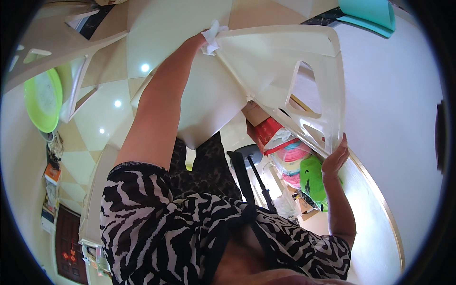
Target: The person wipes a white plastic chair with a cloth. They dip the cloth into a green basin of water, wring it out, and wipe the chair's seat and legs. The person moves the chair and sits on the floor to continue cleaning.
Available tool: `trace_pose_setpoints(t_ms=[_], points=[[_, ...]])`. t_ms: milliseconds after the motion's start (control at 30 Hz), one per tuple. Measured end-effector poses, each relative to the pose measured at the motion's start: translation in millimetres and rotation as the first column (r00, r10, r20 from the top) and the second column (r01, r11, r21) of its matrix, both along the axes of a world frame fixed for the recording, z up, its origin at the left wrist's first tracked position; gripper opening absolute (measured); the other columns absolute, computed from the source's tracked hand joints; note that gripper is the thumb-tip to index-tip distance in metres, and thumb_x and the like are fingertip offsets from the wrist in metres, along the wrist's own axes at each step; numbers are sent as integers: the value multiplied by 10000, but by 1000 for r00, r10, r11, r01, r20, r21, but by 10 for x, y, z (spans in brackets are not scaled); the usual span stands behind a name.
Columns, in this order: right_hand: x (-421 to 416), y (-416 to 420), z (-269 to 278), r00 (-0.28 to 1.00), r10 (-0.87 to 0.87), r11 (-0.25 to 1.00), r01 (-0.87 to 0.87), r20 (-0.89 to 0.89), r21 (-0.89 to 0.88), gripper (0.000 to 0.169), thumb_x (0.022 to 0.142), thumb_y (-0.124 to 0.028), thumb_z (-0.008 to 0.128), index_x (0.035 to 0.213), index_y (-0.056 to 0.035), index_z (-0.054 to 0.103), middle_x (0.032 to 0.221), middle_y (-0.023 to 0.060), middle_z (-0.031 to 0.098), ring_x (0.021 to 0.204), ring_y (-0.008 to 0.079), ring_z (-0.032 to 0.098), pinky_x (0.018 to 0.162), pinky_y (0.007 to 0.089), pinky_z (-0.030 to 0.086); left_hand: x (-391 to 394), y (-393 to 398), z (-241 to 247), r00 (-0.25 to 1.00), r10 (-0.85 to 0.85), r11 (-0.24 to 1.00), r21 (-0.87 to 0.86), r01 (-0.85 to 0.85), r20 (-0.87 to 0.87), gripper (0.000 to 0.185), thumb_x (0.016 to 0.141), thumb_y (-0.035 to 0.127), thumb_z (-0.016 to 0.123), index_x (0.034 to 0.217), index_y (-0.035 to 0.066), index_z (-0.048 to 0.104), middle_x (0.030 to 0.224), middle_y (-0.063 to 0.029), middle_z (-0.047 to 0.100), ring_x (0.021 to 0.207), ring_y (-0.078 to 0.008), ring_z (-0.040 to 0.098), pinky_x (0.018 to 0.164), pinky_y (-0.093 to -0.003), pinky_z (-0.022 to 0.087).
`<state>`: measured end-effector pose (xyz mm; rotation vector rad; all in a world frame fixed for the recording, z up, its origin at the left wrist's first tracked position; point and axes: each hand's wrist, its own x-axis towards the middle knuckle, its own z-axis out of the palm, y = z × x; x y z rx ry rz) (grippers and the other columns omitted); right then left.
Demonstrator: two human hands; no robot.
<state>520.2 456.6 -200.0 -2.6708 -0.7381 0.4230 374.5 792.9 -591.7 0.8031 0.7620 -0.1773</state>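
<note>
A cream plastic chair (pixel 278 46) with cut-out openings is held tilted in front of me. At its upper left corner, my left hand (pixel 203 38) holds a crumpled white cloth or tissue (pixel 212 39) against the edge; the cloth hides most of its fingers. My right hand (pixel 335 158) grips the chair's rim at the lower right, beside a small cut-out, with some fingers hidden behind the plastic. The chair's broad smooth panel (pixel 210 92) lies between my arms, above my legs.
Another plastic chair (pixel 67 39) stands at the left, near a lime-green basin (pixel 44 101). Beneath the held chair are a red bag (pixel 263 133), a green plush-like item (pixel 312 178) and a black stand (pixel 262 181). A white wall (pixel 388 96) rises at the right, with a turquoise item (pixel 370 17) above.
</note>
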Motion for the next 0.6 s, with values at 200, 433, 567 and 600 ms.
trace_pose_setpoints(t_ms=[200, 433, 567, 600], points=[[8, 22, 13, 999, -26, 999, 28, 35, -39, 556, 985, -388, 239, 1096, 29, 589, 938, 193, 645, 849, 318, 607, 777, 393, 455, -17, -246, 419, 949, 307, 946, 87, -312, 67, 589, 899, 489, 338, 1322, 100, 471, 1232, -39, 546, 989, -219, 529, 775, -389, 481], [36, -89, -31, 998, -32, 999, 34, 45, -27, 588, 992, -397, 261, 1171, 75, 562, 977, 214, 649, 893, 328, 618, 804, 394, 464, 618, -1472, 2311, 215, 808, 274, -27, -961, 548, 805, 953, 457, 416, 1495, 137, -87, 1572, -71, -5, 1439, -213, 36, 1154, -366, 80], [-9, 30, -46, 999, -15, 999, 17, -40, 49, 566, 992, -384, 264, 1139, 65, 577, 917, 192, 661, 813, 297, 627, 744, 365, 476, 598, -1803, 2724, 781, 525, 181, 852, -491, 339, 961, 811, 380, 629, 1496, 37, 49, 1528, -275, -34, 1450, -335, 22, 1140, -431, 131], [-12, 37, -36, 999, -7, 999, 9, -39, 51, 558, 991, -380, 264, 1124, 59, 581, 893, 183, 662, 791, 288, 626, 728, 359, 474, 630, -1760, 2647, 729, 569, 179, 809, -560, 379, 879, 811, 322, 620, 1485, 24, 141, 1490, -347, -8, 1430, -390, 56, 1132, -459, 147]])
